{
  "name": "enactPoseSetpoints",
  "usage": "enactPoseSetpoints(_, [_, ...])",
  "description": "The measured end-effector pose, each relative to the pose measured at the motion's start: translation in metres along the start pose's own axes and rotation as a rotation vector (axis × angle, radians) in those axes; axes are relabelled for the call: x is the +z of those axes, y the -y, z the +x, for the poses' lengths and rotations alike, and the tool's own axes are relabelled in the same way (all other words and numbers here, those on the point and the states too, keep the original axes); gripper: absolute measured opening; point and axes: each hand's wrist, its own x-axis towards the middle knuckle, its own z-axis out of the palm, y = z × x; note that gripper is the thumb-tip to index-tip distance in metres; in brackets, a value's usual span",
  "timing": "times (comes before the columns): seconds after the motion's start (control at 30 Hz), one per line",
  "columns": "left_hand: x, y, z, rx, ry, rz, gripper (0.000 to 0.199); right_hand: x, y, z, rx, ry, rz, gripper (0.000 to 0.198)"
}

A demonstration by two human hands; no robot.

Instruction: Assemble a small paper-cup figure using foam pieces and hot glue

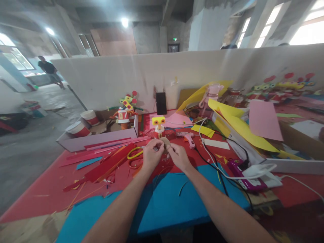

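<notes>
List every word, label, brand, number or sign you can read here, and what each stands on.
Nothing is legible.
Yellow-headed paper-cup figure: dark marks on its front, too small to read.
Paper-cup figure at the left-hand box: dark marks on its front, too small to read.
Green lit sign in the background: too blurred to read.

Tan rounded piece (165, 142) in both hands' fingers (174, 148)

Craft workshop, in a bare, unfinished-looking building: exposed beams (113, 13), rough pillar (212, 30), grey floor (50, 128). White partition (152, 71) behind red-covered tabletop (45, 192). On it: glue gun (188, 138), scissors (136, 147), coloured strips (108, 163), purple power strip (255, 185). Paper-cup figures (123, 116) both sides.
</notes>
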Motion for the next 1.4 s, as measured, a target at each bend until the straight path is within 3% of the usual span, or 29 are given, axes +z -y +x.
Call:
enactPoseSetpoints(0.27, [0.005,0.009,0.000,-0.234,-0.026,-0.186,0.010,0.003,0.001,-0.001,-0.067,-0.036,-0.054,0.034])
enactPoseSetpoints(0.4, [0.000,0.013,0.007,-0.410,-0.104,-0.375,0.014,0.003,-0.003,-0.001,0.011,-0.033,0.059,0.034])
enactPoseSetpoints(0.5, [-0.008,0.015,0.013,-0.453,-0.195,-0.490,0.015,0.001,-0.006,0.001,0.080,-0.066,0.144,0.035])
enactPoseSetpoints(0.63, [-0.015,0.011,0.014,-0.328,-0.116,-0.478,0.015,0.000,-0.008,0.003,0.105,-0.071,0.258,0.031])
enactPoseSetpoints(0.77, [-0.015,0.006,0.009,-0.126,-0.017,-0.261,0.016,0.001,-0.011,0.006,0.167,-0.068,0.428,0.030])
enactPoseSetpoints(0.97, [-0.012,0.005,0.007,0.173,0.077,-0.017,0.012,0.004,-0.013,0.006,0.200,-0.076,0.471,0.032])
enactPoseSetpoints(1.23, [-0.007,0.009,0.005,0.269,0.110,0.060,0.013,0.009,-0.012,0.004,0.200,0.047,0.520,0.025])
enactPoseSetpoints(1.4, [-0.004,0.010,0.002,0.305,0.088,0.084,0.013,0.007,-0.012,0.001,0.099,0.052,0.364,0.017])
